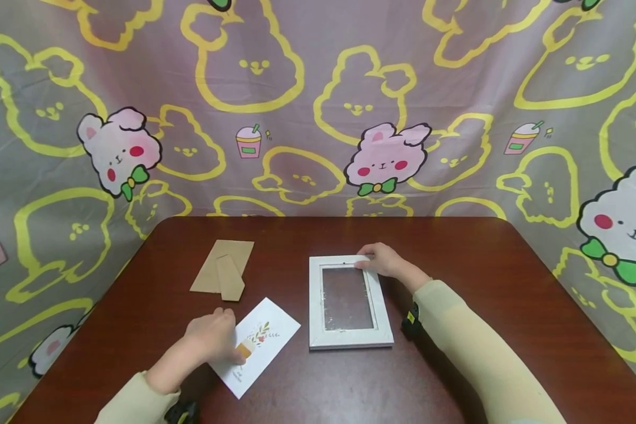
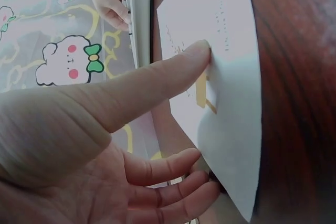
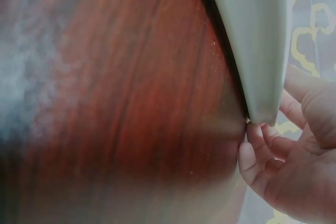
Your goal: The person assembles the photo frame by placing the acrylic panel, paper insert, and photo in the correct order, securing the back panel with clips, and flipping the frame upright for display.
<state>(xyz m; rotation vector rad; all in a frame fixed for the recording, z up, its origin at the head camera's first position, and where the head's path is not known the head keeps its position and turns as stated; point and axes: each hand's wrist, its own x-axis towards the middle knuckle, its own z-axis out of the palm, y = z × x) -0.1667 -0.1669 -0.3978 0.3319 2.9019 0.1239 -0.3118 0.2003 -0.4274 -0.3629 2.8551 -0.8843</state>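
A white card [image 1: 270, 344] printed with a flower-and-leaf design lies at an angle left of centre. At its left edge, my left hand [image 1: 211, 334] pinches it, the thumb [image 2: 181, 66] on the printed face and the other fingers at the edge, partly hidden. To the right is a white picture frame [image 1: 316, 300] with a clear pane [image 1: 347, 297] in its opening. My right hand [image 1: 384, 261] grips the frame's far right corner; the right wrist view shows curled fingers [image 3: 260, 145] at that corner.
A brown backing board [image 1: 209, 272] with a folding stand leg [image 1: 231, 284] lies behind the left hand, at the far left. Everything rests on a dark reddish wooden table [image 1: 456, 247]. A patterned curtain [image 1: 297, 165] hangs round its back and sides.
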